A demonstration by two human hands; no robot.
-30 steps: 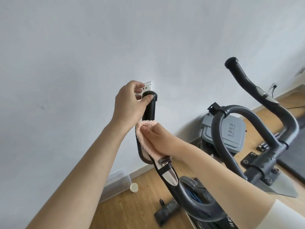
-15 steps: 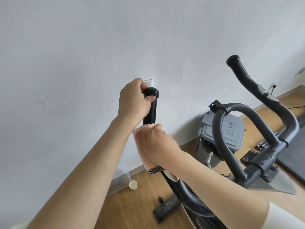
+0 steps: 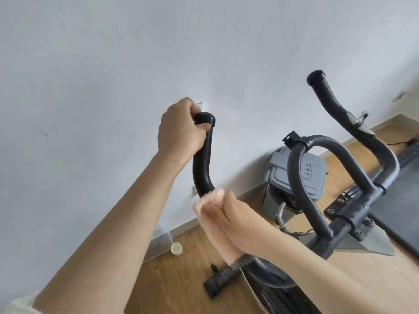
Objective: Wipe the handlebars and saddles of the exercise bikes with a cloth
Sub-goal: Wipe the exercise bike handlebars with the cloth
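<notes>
The exercise bike's black left handlebar (image 3: 202, 164) rises in the middle of the head view. My left hand (image 3: 181, 130) grips its rounded top end. Lower down, my right hand (image 3: 235, 219) holds a fluffy pink cloth (image 3: 212, 197) wrapped round the bar's bend, and the cloth's dark patterned edge hangs below my wrist. The right handlebar (image 3: 335, 105) stands untouched at the upper right, joined by a curved centre loop (image 3: 301, 184). No saddle is in view.
A white wall fills the upper half. On the wooden floor stand a grey lidded bin (image 3: 292, 191) behind the loop, a small pale cup (image 3: 176, 248) beside a clear box at the skirting, and the bike's black foot (image 3: 223, 278). A dark mat (image 3: 405, 184) lies at right.
My right hand has slid the cloth down the left handlebar from just under the left hand to the bend. The left hand keeps its grip on the top end.
</notes>
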